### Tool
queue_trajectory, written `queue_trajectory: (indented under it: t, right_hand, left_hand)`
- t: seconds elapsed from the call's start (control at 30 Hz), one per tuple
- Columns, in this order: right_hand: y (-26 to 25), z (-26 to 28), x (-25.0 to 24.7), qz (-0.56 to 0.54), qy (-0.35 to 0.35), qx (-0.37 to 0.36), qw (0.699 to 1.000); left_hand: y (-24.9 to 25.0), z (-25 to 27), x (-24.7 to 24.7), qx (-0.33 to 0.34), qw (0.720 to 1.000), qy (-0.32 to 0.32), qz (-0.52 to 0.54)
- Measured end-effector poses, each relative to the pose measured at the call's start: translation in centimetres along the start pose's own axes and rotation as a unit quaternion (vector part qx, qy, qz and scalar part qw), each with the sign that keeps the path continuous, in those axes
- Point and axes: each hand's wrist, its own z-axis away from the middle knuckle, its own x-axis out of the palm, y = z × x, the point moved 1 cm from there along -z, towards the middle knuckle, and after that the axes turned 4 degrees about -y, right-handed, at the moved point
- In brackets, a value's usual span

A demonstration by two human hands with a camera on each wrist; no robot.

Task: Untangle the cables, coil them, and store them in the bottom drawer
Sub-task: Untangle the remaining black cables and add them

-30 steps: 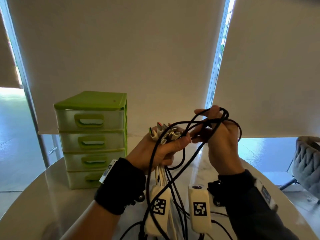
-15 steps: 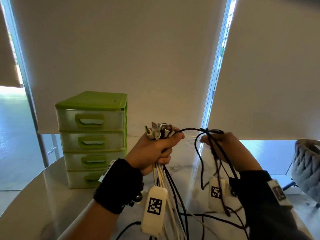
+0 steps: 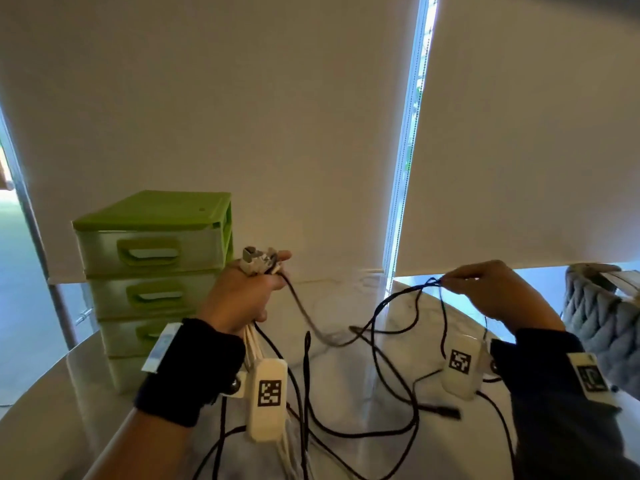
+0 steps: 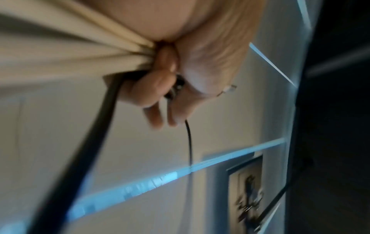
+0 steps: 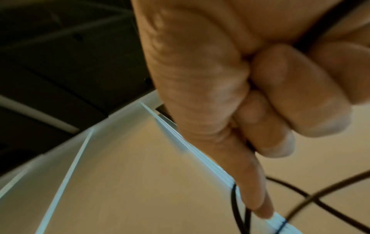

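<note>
My left hand (image 3: 242, 299) grips a bundle of cables, several white and black, with their plug ends (image 3: 259, 263) sticking up above the fist. In the left wrist view the fingers (image 4: 158, 101) are curled round white cables (image 4: 80, 52) and a black cable (image 4: 96, 129). My right hand (image 3: 491, 292) pinches a thin black cable (image 3: 412, 296) by a loop, held out to the right of the bundle. The right wrist view shows that loop (image 5: 238, 210) at the fingertip. Black strands sag between the hands onto the table (image 3: 346, 386). The green drawer unit (image 3: 152, 278) stands at the left, all drawers closed.
A loose black plug end (image 3: 446, 410) lies on the marble table between my forearms. A grey knitted chair (image 3: 602, 323) stands off the table's right edge. Roller blinds cover the window behind.
My hands have drawn apart: the right hand moved right and down with the black cable, stretching it out, and the left hand shifted left with the bundle.
</note>
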Motion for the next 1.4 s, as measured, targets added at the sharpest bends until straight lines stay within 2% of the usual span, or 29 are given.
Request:
queue_trajectory:
  t: [0.23,0.3,0.43,0.5,0.6,0.67,0.73,0.77,0.8,0.87,0.93,1.0,1.07,1.13,1.17,1.33,1.4]
  right_hand:
    - [-5.8,2.6,0.7,-0.011,0.026,-0.117,0.993]
    - [-7.3,3.5,1.3,-0.025,0.028,-0.149,0.988]
    - [-9.0,4.4,2.6,-0.063,0.036,-0.212,0.975]
    - [-9.4,4.5,2.9,-0.091,0.052,-0.235,0.966]
    - [-8.8,3.8,2.3,-0.174,0.15,-0.25,0.941]
    - [-7.5,3.1,0.6,-0.254,0.269,-0.227,0.901]
    - [-6.1,2.7,-1.2,-0.27,0.385,-0.175,0.865]
    - [-5.4,2.6,-1.8,-0.246,0.413,-0.141,0.866]
    - [-4.7,2.5,-2.1,-0.202,0.414,-0.101,0.882]
    - [-3.6,2.1,-2.0,-0.053,0.375,-0.018,0.925]
    - [-3.9,2.0,-0.7,0.069,0.31,0.004,0.948]
    - [-5.5,2.5,1.6,0.116,0.224,-0.069,0.965]
    - [-7.2,3.1,4.7,0.131,0.092,-0.175,0.971]
    - [-8.3,3.6,7.4,0.135,-0.057,-0.218,0.965]
    - [-8.6,3.6,8.1,0.124,-0.099,-0.22,0.962]
    - [-7.6,2.7,7.1,-0.028,-0.101,-0.206,0.973]
    - [-7.1,2.5,6.6,-0.024,-0.088,-0.197,0.976]
  left_hand:
    - [1.4,1.7,2.1,0.049,0.998,-0.017,-0.018]
    - [1.7,2.3,2.8,0.058,0.997,-0.049,-0.024]
    - [1.4,3.8,4.9,0.081,0.984,-0.158,-0.034]
    - [0.7,3.8,5.7,0.07,0.985,-0.152,-0.042]
    - [-0.3,3.4,5.8,0.038,0.987,-0.14,-0.07]
    - [-0.8,3.1,5.5,0.013,0.985,-0.143,-0.098]
    - [-1.0,2.7,4.8,-0.02,0.984,-0.138,-0.106]
    - [-1.0,2.5,4.5,-0.031,0.986,-0.133,-0.098]
    - [-1.0,2.2,4.1,-0.038,0.987,-0.128,-0.087]
    - [-0.7,2.0,3.7,-0.036,0.99,-0.12,-0.065]
    - [-0.5,2.0,3.5,-0.027,0.991,-0.119,-0.057]
    - [-0.4,2.0,3.5,-0.021,0.99,-0.126,-0.059]
    - [0.1,2.3,3.7,-0.015,0.989,-0.136,-0.05]
    - [0.7,2.5,3.5,-0.007,0.991,-0.133,-0.022]
    - [0.9,2.5,3.2,-0.003,0.992,-0.129,-0.006]
    - [1.8,2.3,2.0,0.013,0.993,-0.121,0.009]
    - [1.9,2.3,2.4,0.022,0.992,-0.122,-0.023]
